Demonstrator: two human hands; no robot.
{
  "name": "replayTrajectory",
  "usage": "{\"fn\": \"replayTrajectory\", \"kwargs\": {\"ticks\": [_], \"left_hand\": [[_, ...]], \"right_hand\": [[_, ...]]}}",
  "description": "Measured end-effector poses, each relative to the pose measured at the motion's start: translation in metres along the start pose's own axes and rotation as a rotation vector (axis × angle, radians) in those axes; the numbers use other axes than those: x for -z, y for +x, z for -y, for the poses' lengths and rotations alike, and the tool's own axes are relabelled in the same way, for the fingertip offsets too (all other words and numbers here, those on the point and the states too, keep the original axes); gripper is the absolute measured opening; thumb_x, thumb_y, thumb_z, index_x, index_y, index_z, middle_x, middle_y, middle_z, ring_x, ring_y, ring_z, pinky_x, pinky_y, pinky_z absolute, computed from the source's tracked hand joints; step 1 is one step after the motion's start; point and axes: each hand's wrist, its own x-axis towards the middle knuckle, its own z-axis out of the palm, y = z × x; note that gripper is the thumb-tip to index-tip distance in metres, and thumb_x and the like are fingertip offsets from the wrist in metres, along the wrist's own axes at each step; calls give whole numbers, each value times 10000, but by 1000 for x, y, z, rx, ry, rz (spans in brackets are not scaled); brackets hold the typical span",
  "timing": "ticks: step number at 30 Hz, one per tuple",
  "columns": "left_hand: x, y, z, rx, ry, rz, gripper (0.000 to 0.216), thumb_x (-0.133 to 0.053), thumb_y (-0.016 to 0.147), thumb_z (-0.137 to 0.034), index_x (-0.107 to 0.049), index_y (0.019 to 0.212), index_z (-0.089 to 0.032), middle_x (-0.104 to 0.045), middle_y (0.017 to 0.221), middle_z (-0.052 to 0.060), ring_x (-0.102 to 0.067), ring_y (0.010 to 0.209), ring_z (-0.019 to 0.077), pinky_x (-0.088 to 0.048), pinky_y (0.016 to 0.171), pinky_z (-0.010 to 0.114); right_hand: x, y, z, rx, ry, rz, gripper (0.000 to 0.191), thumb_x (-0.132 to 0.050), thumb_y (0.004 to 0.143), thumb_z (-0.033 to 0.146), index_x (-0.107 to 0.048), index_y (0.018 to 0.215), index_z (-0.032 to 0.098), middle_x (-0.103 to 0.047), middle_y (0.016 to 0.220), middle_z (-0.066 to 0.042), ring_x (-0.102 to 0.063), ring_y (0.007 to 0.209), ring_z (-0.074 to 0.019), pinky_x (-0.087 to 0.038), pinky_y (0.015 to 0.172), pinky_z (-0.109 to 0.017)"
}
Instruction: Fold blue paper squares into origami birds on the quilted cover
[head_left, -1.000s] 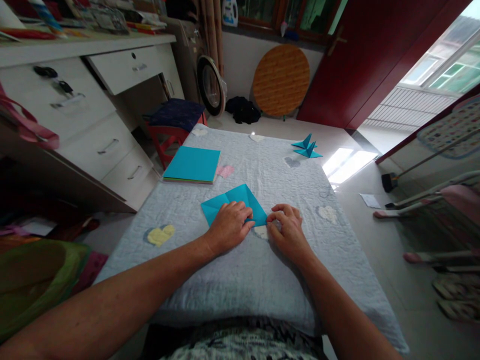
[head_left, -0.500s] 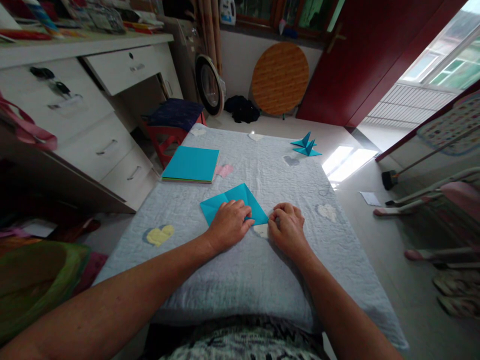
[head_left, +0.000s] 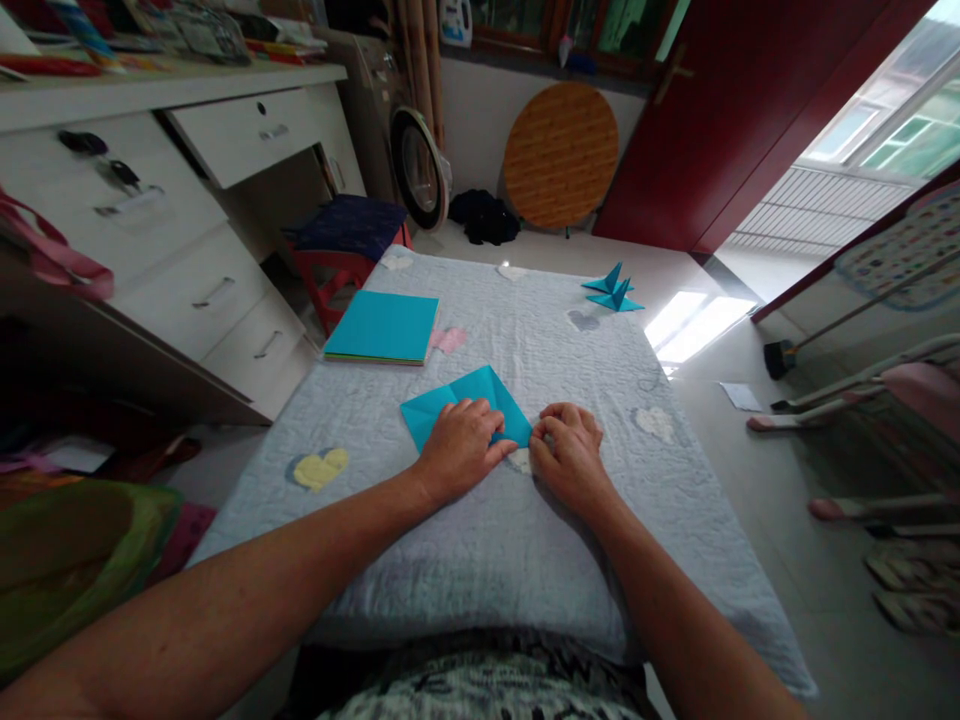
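A blue sheet of origami paper (head_left: pixel 480 385) with crease lines lies on the cloth-covered table in front of me. My left hand (head_left: pixel 465 440) rests on it, fingers curled and thumb stretched along the near edge, holding it against the table. At the paper's right corner, my right hand (head_left: pixel 566 445) is closed, thumb and fingertips pinching the tip. Part of the sheet is covered by my left hand. Two folded blue paper figures (head_left: pixel 615 290) with raised points stand near the far right corner of the table.
A stack of square coloured paper (head_left: pixel 386 325), blue on top, lies at the far left of the table. Beyond it stands a red stool (head_left: pixel 337 270) with a dark cushion. White drawers (head_left: pixel 214 290) flank the left side; a round wooden board (head_left: pixel 561 155) leans on the back wall.
My right hand has shifted slightly left, with the paper's right corner drawn in a little. My left thumb has stretched a bit farther right along the edge.
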Motion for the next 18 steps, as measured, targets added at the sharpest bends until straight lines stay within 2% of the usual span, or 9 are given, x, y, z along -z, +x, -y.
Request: {"fn": "replayTrajectory", "kwargs": {"ticks": [18], "left_hand": [[0, 0, -2, 23, -17, -7, 258, -636, 908, -445, -641, 873, -190, -634, 924, 59, -569, 913, 253, -381, 760, 365]], "right_hand": [[-1, -1, 2, -16, -51, -3, 143, -532, 870, 204, -620, 758, 201, -627, 1094, -92, -485, 1095, -285, -309, 967, -471]]}}
